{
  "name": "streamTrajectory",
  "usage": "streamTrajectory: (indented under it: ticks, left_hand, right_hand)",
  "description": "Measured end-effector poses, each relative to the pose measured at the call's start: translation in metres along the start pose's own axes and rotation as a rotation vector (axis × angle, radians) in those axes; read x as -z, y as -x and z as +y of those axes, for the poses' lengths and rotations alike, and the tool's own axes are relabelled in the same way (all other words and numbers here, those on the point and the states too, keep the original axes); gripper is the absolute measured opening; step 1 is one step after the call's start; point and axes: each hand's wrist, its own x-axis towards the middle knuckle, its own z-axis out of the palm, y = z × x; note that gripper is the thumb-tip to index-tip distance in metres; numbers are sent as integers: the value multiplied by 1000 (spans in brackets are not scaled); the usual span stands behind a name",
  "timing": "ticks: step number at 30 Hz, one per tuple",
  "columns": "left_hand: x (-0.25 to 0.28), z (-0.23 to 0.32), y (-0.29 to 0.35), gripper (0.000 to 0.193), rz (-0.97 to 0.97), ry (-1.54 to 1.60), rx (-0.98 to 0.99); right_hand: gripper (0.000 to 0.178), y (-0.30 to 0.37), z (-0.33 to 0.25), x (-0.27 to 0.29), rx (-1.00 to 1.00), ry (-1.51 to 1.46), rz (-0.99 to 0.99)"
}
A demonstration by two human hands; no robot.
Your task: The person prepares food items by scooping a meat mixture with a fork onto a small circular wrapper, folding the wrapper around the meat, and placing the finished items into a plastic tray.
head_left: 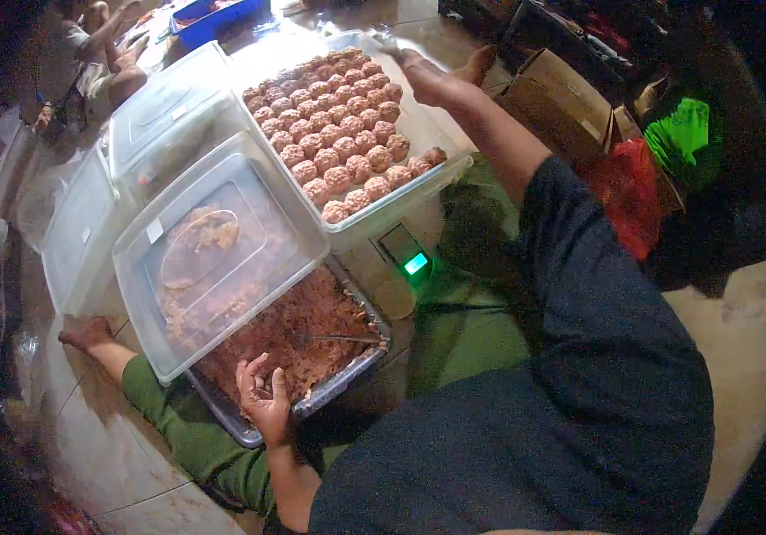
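Observation:
My left hand is palm up over the near edge of a dark tray of crumbly brown mixture. Its fingers are loosely curled and apart, with nothing visible in them. A thin, flat tool lies on the mixture. Reaching far forward, my right hand is at the far right rim of a clear plastic box with rows of lumpy brown balls. Glare hides its fingertips, so I cannot tell whether it grips anything.
A translucent lid smeared with mixture covers part of the tray. More lids lean to the left. A scale with a lit green display sits between the box and my leg. Cardboard and red and green bags stand right.

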Motion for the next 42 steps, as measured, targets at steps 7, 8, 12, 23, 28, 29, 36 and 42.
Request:
streamTrajectory:
  ticks: [7, 8, 12, 23, 28, 29, 36, 42]
  left_hand:
    - [-1, -18, 1, 17, 2, 120, 96]
    - [-1, -17, 0, 16, -13, 67, 58]
    - [-3, -17, 3, 11, 30, 49, -183]
    - [-8, -18, 1, 14, 113, 38, -173]
    - [-2, -31, 5, 13, 124, 36, -70]
    - [0, -35, 8, 13, 124, 19, -33]
    - [-18, -23, 1, 10, 140, 191, -214]
    - [-10, -26, 10, 9, 154, 61, -270]
  right_hand:
    - [31, 135, -98, 43, 94, -13, 88]
    - [26, 156, -104, 38, 114, -22, 23]
    - [13, 205, -94, -22, 214, -265, -361]
    - [16, 249, -37, -241, 335, 211, -630]
    - [16, 247, -43, -242, 262, 195, -533]
    - [16, 243, -70, -211, 181, 219, -622]
    - [19, 247, -34, -220, 114, 36, -394]
    - [35, 260, -68, -207, -6, -90, -535]
